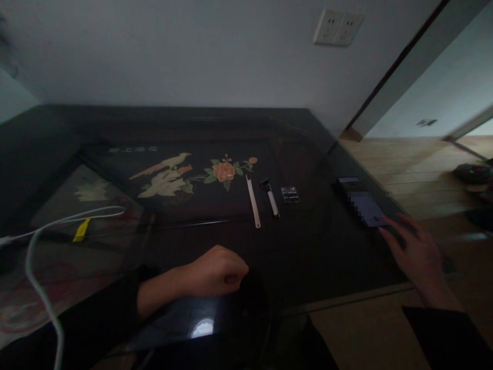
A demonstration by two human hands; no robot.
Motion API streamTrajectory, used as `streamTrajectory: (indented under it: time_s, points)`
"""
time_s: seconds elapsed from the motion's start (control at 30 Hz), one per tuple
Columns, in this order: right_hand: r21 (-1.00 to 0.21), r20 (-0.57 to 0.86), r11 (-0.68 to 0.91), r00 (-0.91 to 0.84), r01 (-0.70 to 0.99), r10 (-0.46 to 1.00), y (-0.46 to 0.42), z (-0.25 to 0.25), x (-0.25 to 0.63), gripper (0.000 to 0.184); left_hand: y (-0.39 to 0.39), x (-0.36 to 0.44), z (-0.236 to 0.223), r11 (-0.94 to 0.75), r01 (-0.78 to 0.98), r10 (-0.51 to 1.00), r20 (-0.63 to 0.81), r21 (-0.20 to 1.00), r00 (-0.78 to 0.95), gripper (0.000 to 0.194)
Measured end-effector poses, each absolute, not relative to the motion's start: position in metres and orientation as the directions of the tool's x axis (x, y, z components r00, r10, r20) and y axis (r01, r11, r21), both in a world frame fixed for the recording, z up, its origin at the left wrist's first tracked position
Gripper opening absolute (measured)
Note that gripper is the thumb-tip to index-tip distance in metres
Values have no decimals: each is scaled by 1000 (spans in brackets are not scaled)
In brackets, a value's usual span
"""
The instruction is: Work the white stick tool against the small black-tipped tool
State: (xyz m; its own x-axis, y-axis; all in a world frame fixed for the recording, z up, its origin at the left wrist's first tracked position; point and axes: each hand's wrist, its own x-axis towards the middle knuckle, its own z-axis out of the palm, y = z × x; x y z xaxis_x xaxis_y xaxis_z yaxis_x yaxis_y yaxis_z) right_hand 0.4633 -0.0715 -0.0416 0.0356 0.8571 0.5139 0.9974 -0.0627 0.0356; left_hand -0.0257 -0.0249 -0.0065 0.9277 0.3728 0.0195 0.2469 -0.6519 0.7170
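My left hand (215, 271) rests on the dark glass-topped table (316, 257) near its front edge, curled into a loose fist with nothing visible in it. My right hand (414, 249) lies at the table's right edge, fingers stretched out, fingertips touching the near end of a phone (364, 205) with a lit screen. Between the hands, farther back, lie a pale flat stick (253, 201), a razor (270, 197) with a black head and white handle, and a small clear case (290, 194).
A white cable (42, 241) with a yellow tag (81, 229) loops over the table's left side. A flower and bird inlay (185, 174) shows under the glass. A wall socket (338, 26) is on the back wall. Wooden floor and an open doorway lie to the right.
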Motion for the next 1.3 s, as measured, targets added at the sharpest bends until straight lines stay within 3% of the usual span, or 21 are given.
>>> streamTrajectory:
  time_s: [1.0,1.3]
  points:
    - [71,513,-38,-4,997,859,-71,-47,469,50,-25,-26,-7,-652,242,379,32,719,925,29]
    - [78,504,-49,3,996,864,-71,-44,467,57,-26,-27,-8,-638,236,386,39,733,922,29]
